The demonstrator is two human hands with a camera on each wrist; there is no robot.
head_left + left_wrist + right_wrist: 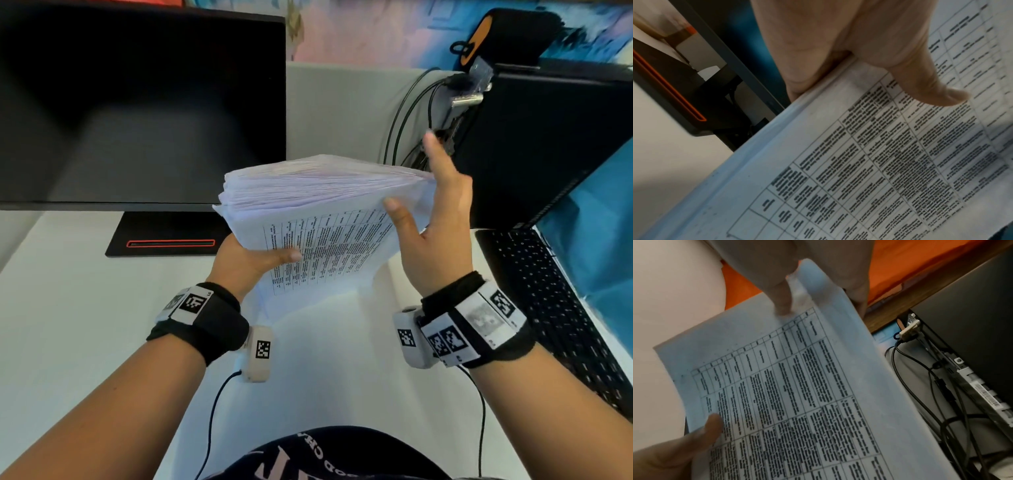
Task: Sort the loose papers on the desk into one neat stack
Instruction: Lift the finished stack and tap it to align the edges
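A thick stack of papers (325,233) is held in the air above the white desk (85,325), tilted, with a printed table on the sheet facing me. My left hand (253,260) grips its lower left side, thumb across the front sheet (920,73) and fingers hidden behind. My right hand (435,222) holds the right edge, with its thumb on the front sheet (781,305) and fingers stretched up behind the stack. The top edges of the sheets are fanned and uneven. The left thumb (711,426) also shows in the right wrist view, on the printed page (797,386).
A dark monitor (137,102) on a black base (164,236) stands at the back left. A black computer tower (548,144) with cables (407,113) is at the back right. A black keyboard (548,291) lies along the right side.
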